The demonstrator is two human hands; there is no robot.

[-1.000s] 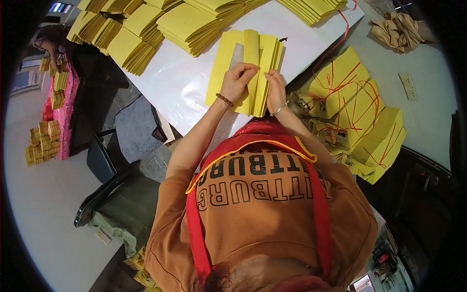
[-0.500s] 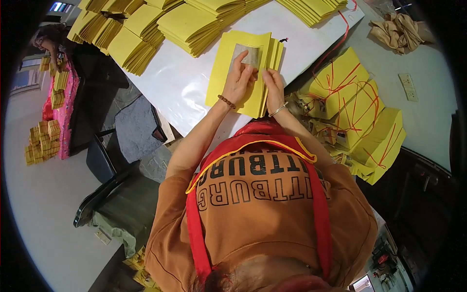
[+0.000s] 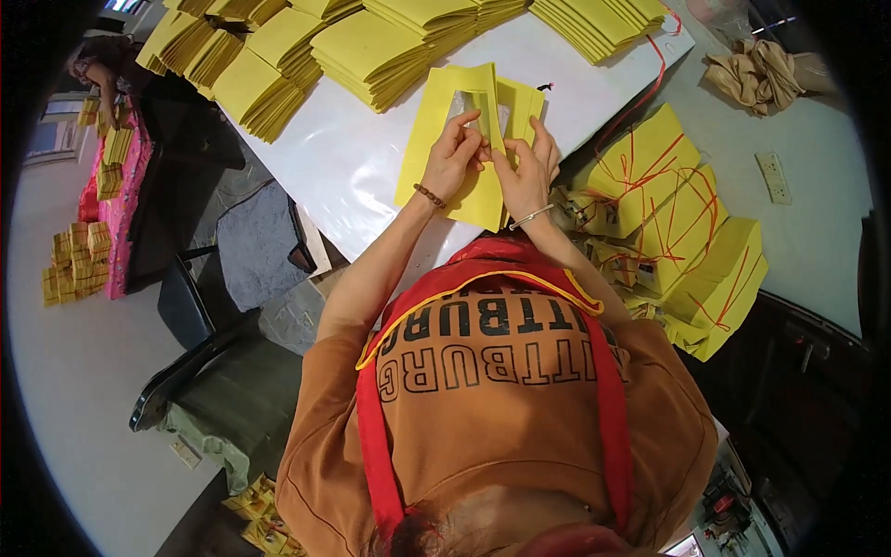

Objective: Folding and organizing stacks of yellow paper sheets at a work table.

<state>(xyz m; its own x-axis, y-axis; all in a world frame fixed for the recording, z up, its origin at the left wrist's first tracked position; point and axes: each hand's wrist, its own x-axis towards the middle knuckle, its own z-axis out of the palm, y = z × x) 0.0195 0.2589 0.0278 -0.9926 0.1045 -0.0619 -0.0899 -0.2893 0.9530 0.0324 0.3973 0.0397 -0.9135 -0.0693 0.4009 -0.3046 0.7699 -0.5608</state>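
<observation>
A set of yellow paper sheets (image 3: 427, 121) lies on the white-covered table in front of me, with a greyish silver rectangle (image 3: 471, 99) on its face. My left hand (image 3: 453, 158), a brown bead bracelet at its wrist, has curled fingers pinching the paper near its middle, over the rectangle. At the paper's right edge my right hand (image 3: 527, 176), with a bangle, pinches the raised fold between thumb and forefinger. Its other fingers reach over the layer to the right. Part of the rectangle and the pinched edges are hidden by my fingers.
Stacks of folded yellow paper (image 3: 371, 58) line the table's far side. On the right hang yellow sheets with red strings (image 3: 668, 186), near crumpled brown paper (image 3: 750, 76). Left stand a chair with a grey cloth (image 3: 264, 243) and a pink-covered table (image 3: 125, 204); a person (image 3: 104, 70) is behind it.
My right hand has spread its fingers across the right-hand layer, and the fold beside it now stands further apart from that layer. My left hand has stayed nearly in place, its forefinger bent lower.
</observation>
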